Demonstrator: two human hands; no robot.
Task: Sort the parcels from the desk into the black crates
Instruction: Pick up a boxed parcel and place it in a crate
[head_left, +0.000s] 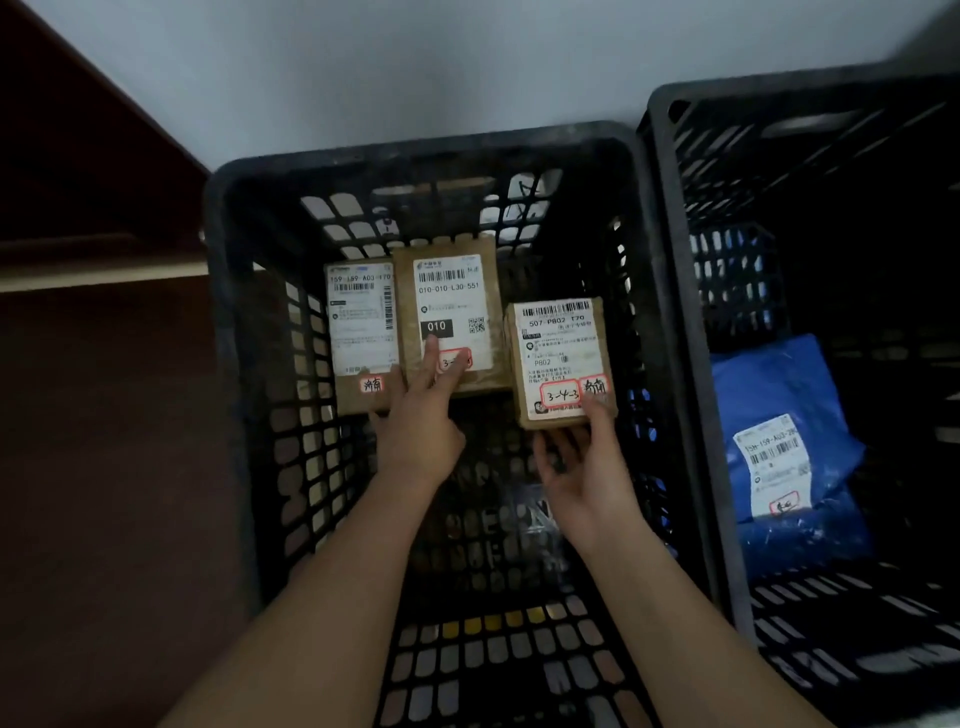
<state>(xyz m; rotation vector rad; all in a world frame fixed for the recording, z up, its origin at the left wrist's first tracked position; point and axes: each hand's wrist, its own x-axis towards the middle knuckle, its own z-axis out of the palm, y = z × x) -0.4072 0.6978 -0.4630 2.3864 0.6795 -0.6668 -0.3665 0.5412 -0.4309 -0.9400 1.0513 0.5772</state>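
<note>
Three brown cardboard parcels sit inside the near black crate (228, 364), all with their long axes running away from the person and their white labels facing up, the barcodes at the far end. The left parcel (358, 338) lies against the crate's left side; the middle parcel (457, 312), marked 010-010-L30-551, lies just beside it and partly over its right edge; the right parcel (561, 358), marked 507-P802, sits slightly nearer the person and a little tilted, apart from the middle one by a narrow gap.

The left hand (421, 421) reaches down into the crate with fingers mostly straight — the index finger lies on the middle parcel's label by the black 010 box, other fingers on its red-bordered sticker, and the thumb side touches the near corner of the left parcel. It presses rather than grips. The right hand (582, 467) holds the right parcel by its near end, thumb on top over the red-bordered stickers and the fingers curled beneath the box.

There are two black crates — the second crate (670, 218) stands touching the first on the right. It holds one blue plastic mailer bag (779, 395) with a white label, lying on its floor towards the near side, long axis also running roughly away from the person. Both crates have slotted lattice walls and floors
</note>
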